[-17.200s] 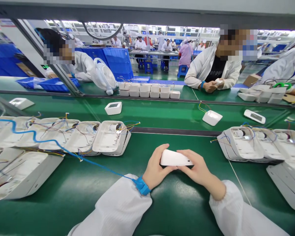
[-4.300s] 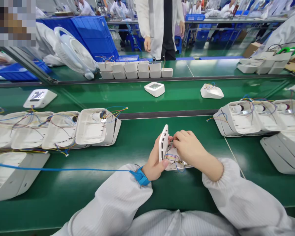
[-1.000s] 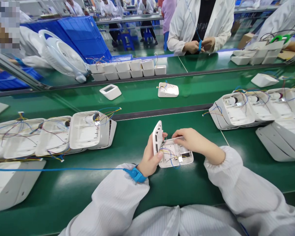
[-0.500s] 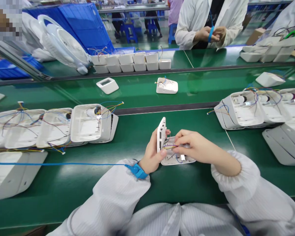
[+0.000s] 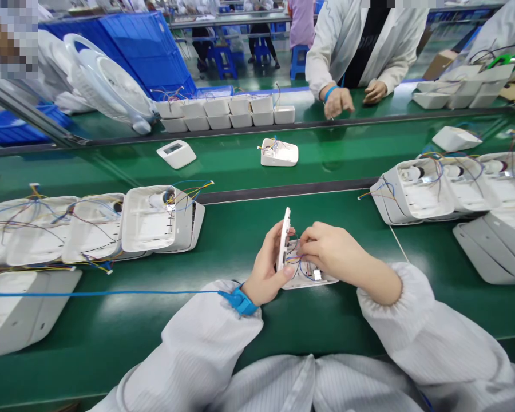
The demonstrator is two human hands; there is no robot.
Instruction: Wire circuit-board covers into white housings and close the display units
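Note:
My left hand (image 5: 268,266) is closed round a white plastic cover (image 5: 284,237), held upright on its edge. Beside it on the green bench lies an open white housing (image 5: 306,280) with wires and a small metallic part inside. My right hand (image 5: 326,246) reaches over that housing, its fingertips pinched on thin coloured wires (image 5: 295,258) that run between cover and housing. The exact wire ends are hidden behind the fingers. A blue wrist strap (image 5: 242,300) with a cord is on my left wrist.
Open white housings with loose wires stand in rows at left (image 5: 150,220) and right (image 5: 424,191). A belt beyond the bench carries a white cover (image 5: 176,154) and a wired white shell (image 5: 278,153). Across it, a co-worker's hand (image 5: 338,102) is over the far bench.
My right hand has shifted slightly left, nearer the cover, and the cover is turned more edge-on. Shells on the belt have moved left. The co-worker's hands have come apart and lowered.

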